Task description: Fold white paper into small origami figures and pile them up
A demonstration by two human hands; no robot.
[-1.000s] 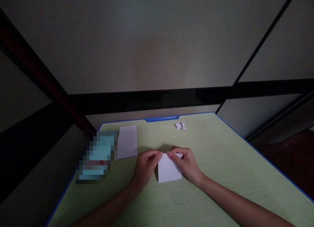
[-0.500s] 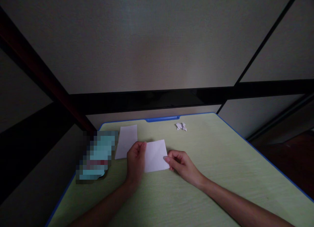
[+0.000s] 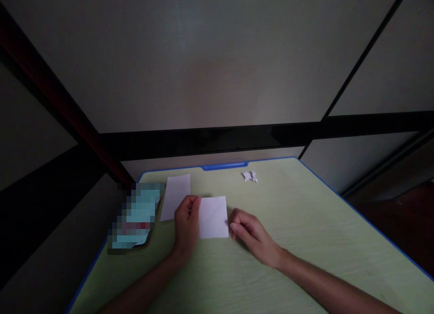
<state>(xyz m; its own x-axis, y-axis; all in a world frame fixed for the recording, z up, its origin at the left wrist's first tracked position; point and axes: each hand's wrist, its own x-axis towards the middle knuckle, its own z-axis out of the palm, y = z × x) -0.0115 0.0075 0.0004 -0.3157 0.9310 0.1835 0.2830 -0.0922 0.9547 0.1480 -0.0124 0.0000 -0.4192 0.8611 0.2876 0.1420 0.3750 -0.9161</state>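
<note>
A small white square of paper [image 3: 213, 217] is held slightly above the table, its surface flat and blank. My left hand [image 3: 186, 226] pinches it along its left edge, between thumb and curled fingers. Just off the paper's right edge is my right hand [image 3: 252, 235], fingers curled and thumb closed against them. A narrow gap shows between that hand and the paper, and I see nothing in its grip. Behind my left hand lies a white stack or sheet of paper [image 3: 176, 194], partly covered by the hand.
The light green table [image 3: 305, 232] has a blue edge and a blue pen groove [image 3: 225, 166] at the back. A small folded white paper piece [image 3: 250, 176] lies near the back. To the left rests a blurred-out phone-like device [image 3: 139, 219]. A panelled wall stands behind.
My right hand has let go of the paper's right edge, its fingers curling in. The paper has turned slightly and shifted left, still in my left hand.
</note>
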